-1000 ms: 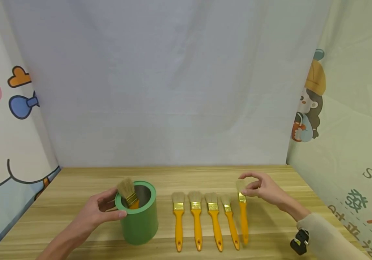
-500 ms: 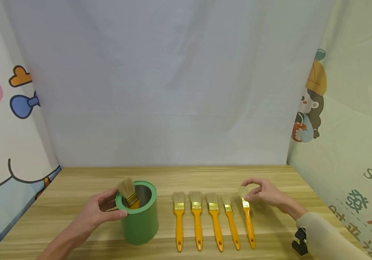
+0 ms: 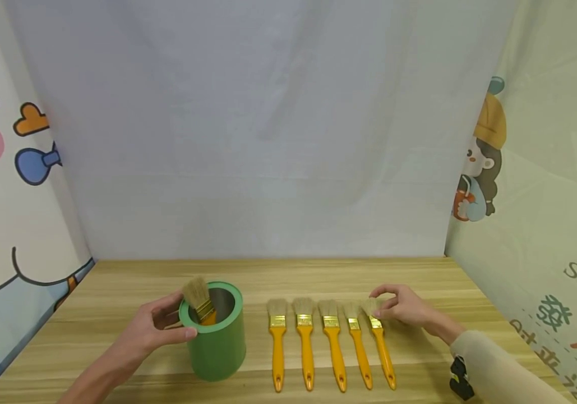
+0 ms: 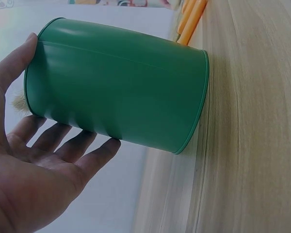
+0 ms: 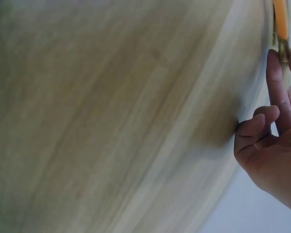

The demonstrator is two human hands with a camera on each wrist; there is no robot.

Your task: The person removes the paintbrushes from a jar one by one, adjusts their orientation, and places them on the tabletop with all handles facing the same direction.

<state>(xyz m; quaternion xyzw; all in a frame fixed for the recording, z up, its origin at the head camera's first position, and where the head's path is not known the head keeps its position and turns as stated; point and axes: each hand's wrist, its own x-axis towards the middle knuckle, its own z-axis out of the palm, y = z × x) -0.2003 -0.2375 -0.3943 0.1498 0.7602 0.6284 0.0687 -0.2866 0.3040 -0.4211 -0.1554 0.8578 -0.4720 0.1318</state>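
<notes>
On the left, my left hand [image 3: 149, 328] grips the green can [image 3: 217, 353], thumb on the near side of its rim and fingers along its far left side. The left wrist view has the fingertips against the green wall [image 4: 116, 87]. A paintbrush [image 3: 208, 317] leans inside the can, bristles up over the rim. My right hand [image 3: 401, 306] pinches the rightmost paintbrush [image 3: 383, 350] between thumb and fingers near its bristles; its yellow handle points toward me. In the right wrist view, the thumb and fingers meet at this brush's metal band [image 5: 283, 48], the other fingers curled.
Several paintbrushes [image 3: 307, 353] with yellow handles lie in a row on the wooden table [image 3: 132, 280], bristles away from me, between the can and the right hand. A grey-white curtain [image 3: 268, 140] hangs behind, with printed cloths at both sides.
The right hand first shifted the rightmost paintbrush's handle right and nearer, then drew its bristle end left, close to the neighbouring brush. The left hand and can stay put.
</notes>
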